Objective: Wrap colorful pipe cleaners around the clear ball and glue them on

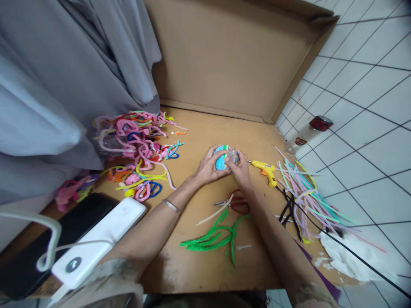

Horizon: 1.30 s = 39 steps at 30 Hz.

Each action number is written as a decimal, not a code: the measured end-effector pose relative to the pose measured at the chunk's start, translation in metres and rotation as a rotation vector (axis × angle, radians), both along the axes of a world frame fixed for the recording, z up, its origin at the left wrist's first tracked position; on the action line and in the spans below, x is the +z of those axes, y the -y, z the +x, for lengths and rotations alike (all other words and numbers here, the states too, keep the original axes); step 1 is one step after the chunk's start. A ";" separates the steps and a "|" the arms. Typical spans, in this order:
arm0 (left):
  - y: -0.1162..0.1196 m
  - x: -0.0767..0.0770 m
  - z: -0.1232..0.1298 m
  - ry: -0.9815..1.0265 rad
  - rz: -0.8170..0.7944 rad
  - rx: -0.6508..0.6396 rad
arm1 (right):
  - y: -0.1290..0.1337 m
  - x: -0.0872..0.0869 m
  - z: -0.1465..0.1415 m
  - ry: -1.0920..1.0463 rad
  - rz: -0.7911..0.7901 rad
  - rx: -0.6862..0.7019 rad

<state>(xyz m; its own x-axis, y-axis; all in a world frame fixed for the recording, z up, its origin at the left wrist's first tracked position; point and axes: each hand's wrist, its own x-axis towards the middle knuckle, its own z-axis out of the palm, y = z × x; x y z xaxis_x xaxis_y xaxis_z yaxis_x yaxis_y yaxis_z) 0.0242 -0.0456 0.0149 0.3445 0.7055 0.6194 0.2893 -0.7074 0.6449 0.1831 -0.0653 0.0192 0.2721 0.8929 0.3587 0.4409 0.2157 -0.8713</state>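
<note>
Between my two hands I hold a small round object (221, 162) wrapped in light blue pipe cleaner, with a green band and a clear, shiny part on its right side. My left hand (208, 166) is curled around its left side, the fingers over the top. My right hand (240, 169) grips the right side, its thumb pressed on the front. Just right of it lies a yellow glue gun (265, 171). Below the hands are red-handled scissors (239, 202), a cream strip (215, 212) and several green pipe cleaners (208, 239).
A tangle of pink and mixed pipe cleaners (128, 132) covers the left. Straight pipe cleaners (305, 196) lie right, near a clear bottle (303, 139) and white tissue (346, 254). A white power bank (105, 235) sits front left. Cardboard (224, 55) stands behind; a black cord (340, 246) crosses right.
</note>
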 end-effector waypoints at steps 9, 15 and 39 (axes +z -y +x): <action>-0.004 -0.004 0.001 0.004 0.055 0.004 | 0.001 0.000 -0.003 -0.028 -0.021 0.014; -0.004 -0.006 0.001 -0.005 0.083 0.028 | 0.003 0.005 -0.005 -0.054 -0.054 0.012; -0.007 -0.009 0.002 0.018 0.101 0.042 | 0.004 0.006 -0.004 -0.199 -0.062 0.114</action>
<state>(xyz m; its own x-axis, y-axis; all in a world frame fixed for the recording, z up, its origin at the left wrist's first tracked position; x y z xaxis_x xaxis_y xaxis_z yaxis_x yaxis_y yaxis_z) 0.0261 -0.0390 0.0062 0.3039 0.6529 0.6938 0.3092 -0.7564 0.5764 0.1790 -0.0694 0.0251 0.2284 0.9406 0.2513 0.2350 0.1972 -0.9518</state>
